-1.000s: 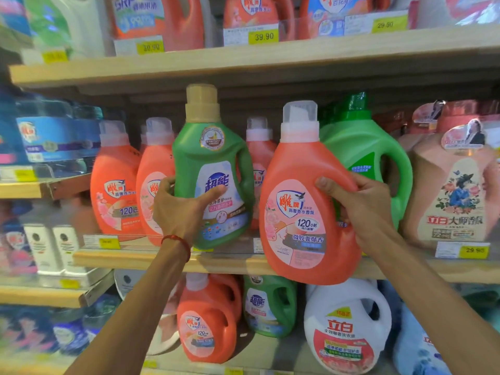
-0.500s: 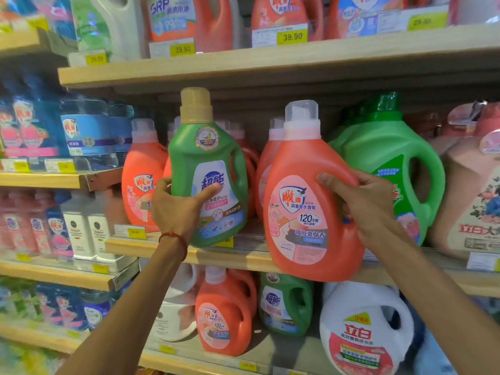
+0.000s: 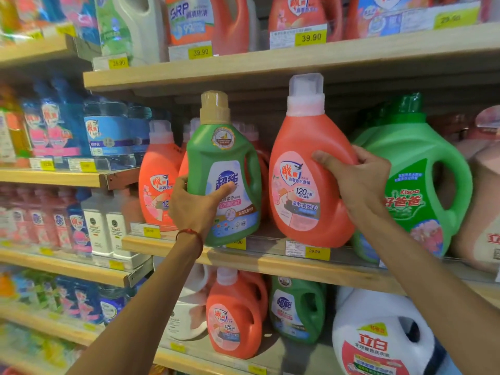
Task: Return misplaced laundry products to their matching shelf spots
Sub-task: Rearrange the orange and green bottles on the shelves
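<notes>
My left hand (image 3: 197, 207) grips a green detergent bottle with a tan cap (image 3: 226, 169), held upright in front of a row of orange bottles (image 3: 158, 177) on the middle shelf (image 3: 270, 263). My right hand (image 3: 357, 177) holds an orange detergent bottle with a clear cap (image 3: 303, 190) by its right side, at the shelf's front edge. That bottle sits between the green bottle and a large green jug (image 3: 414, 180). A matching green bottle (image 3: 297, 309) stands on the shelf below.
The upper shelf (image 3: 270, 63) carries more orange bottles and yellow price tags. Below are an orange bottle (image 3: 235, 318) and a white jug (image 3: 378, 339). Blue refill packs (image 3: 108, 133) fill the left shelves. A pink jug (image 3: 484, 207) stands at far right.
The view has shifted left and closer to the shelf. The orange bottle in my right hand has risen and now stands more upright at the shelf's edge. My left hand keeps its hold.
</notes>
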### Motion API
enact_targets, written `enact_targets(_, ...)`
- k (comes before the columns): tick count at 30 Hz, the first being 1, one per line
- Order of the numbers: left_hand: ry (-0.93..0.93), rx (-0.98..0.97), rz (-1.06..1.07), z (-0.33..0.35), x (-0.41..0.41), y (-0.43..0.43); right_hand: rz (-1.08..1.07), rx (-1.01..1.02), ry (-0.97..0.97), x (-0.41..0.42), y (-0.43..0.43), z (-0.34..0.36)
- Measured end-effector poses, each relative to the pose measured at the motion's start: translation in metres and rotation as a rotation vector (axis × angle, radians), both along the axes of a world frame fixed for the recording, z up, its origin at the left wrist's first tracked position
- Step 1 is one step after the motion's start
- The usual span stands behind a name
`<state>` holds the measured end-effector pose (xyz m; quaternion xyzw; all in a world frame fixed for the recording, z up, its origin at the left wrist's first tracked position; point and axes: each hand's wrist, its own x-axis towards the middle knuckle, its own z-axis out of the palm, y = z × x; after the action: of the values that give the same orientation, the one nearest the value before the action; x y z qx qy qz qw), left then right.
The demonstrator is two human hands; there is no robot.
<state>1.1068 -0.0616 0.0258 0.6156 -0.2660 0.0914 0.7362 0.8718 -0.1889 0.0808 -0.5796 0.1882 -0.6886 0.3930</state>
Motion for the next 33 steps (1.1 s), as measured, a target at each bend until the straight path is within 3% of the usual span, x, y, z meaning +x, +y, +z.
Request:
enact_targets(23, -0.046, 0.027, 0.09, -0.003, -0.002, -0.006, 0.017, 0.038, 0.21, 0.042, -0.079, -0.043)
enact_targets(33, -0.046, 0.006, 0.043, -0.007, -0.001, -0.004, -0.181, -0.17, 0.538, 0.039, -0.085, -0.051)
